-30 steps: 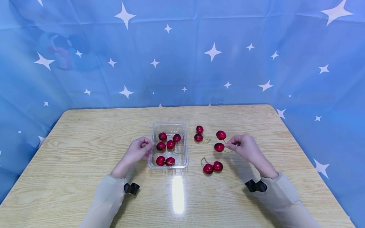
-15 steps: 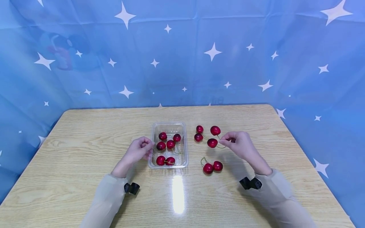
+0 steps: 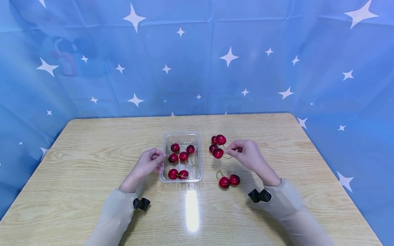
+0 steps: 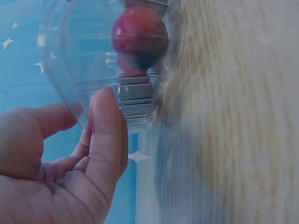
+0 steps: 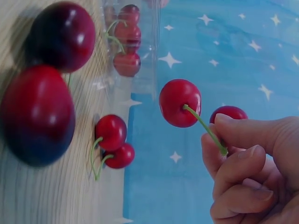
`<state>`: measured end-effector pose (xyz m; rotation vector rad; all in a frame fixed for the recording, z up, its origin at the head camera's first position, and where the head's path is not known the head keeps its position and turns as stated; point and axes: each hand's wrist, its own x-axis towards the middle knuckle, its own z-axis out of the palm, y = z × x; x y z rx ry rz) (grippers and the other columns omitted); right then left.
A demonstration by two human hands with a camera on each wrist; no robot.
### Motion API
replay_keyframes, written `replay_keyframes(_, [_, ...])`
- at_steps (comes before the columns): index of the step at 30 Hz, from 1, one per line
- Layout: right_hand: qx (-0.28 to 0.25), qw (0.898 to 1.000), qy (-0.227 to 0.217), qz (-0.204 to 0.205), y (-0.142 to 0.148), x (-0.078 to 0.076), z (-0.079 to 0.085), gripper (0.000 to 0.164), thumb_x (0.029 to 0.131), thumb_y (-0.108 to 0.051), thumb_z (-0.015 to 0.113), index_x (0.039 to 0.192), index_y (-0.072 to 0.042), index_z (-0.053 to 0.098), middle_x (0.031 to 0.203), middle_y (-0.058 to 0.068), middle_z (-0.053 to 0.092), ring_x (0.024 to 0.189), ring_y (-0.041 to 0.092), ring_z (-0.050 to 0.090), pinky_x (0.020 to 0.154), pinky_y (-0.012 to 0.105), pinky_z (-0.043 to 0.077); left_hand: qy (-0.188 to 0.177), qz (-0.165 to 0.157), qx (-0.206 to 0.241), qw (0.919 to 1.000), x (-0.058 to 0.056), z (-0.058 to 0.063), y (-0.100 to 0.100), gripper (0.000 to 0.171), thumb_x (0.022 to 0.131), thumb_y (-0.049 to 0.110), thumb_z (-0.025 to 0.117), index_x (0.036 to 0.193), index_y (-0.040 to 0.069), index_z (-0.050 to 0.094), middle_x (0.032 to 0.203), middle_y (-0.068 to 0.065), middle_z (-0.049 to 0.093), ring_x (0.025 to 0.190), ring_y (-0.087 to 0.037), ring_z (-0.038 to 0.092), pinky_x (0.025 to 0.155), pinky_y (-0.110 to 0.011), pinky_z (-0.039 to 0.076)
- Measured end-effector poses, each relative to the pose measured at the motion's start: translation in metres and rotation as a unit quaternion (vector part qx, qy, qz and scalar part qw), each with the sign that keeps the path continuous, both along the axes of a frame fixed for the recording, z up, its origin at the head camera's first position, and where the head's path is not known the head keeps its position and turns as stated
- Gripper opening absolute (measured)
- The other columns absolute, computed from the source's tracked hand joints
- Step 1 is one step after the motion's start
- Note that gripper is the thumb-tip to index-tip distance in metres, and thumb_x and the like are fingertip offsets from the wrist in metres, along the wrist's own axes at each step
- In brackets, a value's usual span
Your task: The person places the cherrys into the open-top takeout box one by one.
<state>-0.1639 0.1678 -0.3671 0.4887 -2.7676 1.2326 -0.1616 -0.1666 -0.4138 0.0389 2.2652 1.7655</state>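
Observation:
My right hand pinches the green stem of a joined pair of cherries between thumb and fingers, holding them above the table. In the head view they partly cover another cherry pair lying behind them. At the left, my left hand grips the side rim of a clear plastic box, thumb on one side and fingers on the other in the left wrist view. Several red cherries with stems lie inside the box.
One more cherry pair lies on the wooden table, nearer me and right of the box. A blue cloth with white stars hangs behind the table's far edge. Light glares off the tabletop in front of the box.
My right hand has moved left with the hanging cherry pair, from the right side to just over the cherries beside the box. My left hand has stayed on the box.

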Motion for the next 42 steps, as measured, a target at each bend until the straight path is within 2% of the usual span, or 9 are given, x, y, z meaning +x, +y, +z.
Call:
replay_keyframes(11, [-0.016, 1.000, -0.001, 0.020, -0.027, -0.005, 0.001, 0.008, 0.082, -0.005, 0.072, 0.074, -0.004, 0.070, 0.065, 0.001, 0.062, 0.049, 0.011, 0.042, 0.043, 0.020, 0.034, -0.002, 0.003, 0.002, 1.0000, -0.001, -0.001, 0.000, 0.014, 0.096, 0.007, 0.052, 0.095, -0.007, 0.050, 0.070, -0.004, 0.054, 0.058, -0.012, 0.056, 0.055, -0.024, 0.055])
replay_keyframes(14, [-0.023, 0.999, -0.008, 0.027, -0.035, -0.006, 0.001, 0.008, 0.081, -0.006, 0.073, 0.073, -0.004, 0.069, 0.064, 0.003, 0.062, 0.049, 0.012, 0.042, 0.043, 0.020, 0.033, -0.003, 0.003, 0.007, 1.0000, -0.001, -0.001, 0.000, 0.014, 0.096, 0.007, 0.051, 0.096, -0.007, 0.050, 0.069, -0.004, 0.054, 0.058, -0.012, 0.056, 0.054, -0.024, 0.055])
replay_keyframes(25, [-0.027, 0.996, -0.002, 0.080, -0.061, -0.006, -0.004, 0.007, 0.080, 0.000, 0.071, 0.074, 0.000, 0.069, 0.068, 0.004, 0.064, 0.055, 0.009, 0.047, 0.048, 0.019, 0.040, 0.005, 0.002, -0.002, 1.0000, -0.001, -0.002, 0.000, 0.015, 0.096, 0.008, 0.052, 0.094, -0.007, 0.051, 0.069, -0.004, 0.054, 0.058, -0.012, 0.056, 0.054, -0.025, 0.055])
replay_keyframes(34, [0.001, 0.996, -0.007, 0.091, -0.075, -0.005, -0.010, 0.008, 0.081, -0.003, 0.071, 0.073, -0.003, 0.070, 0.070, 0.002, 0.066, 0.053, 0.008, 0.048, 0.046, 0.019, 0.041, 0.005, 0.003, -0.006, 1.0000, -0.001, -0.002, 0.000, 0.015, 0.096, 0.008, 0.052, 0.095, -0.007, 0.051, 0.070, -0.004, 0.054, 0.059, -0.012, 0.056, 0.054, -0.025, 0.055])
replay_keyframes(42, [0.034, 0.995, -0.003, 0.093, -0.080, -0.002, -0.011, 0.009, 0.081, -0.004, 0.070, 0.072, -0.005, 0.068, 0.070, 0.001, 0.065, 0.050, 0.004, 0.042, 0.046, 0.018, 0.039, 0.001, 0.000, -0.005, 1.0000, -0.001, -0.002, -0.001, 0.015, 0.096, 0.008, 0.052, 0.096, -0.007, 0.051, 0.071, -0.004, 0.055, 0.060, -0.012, 0.057, 0.055, -0.025, 0.055])
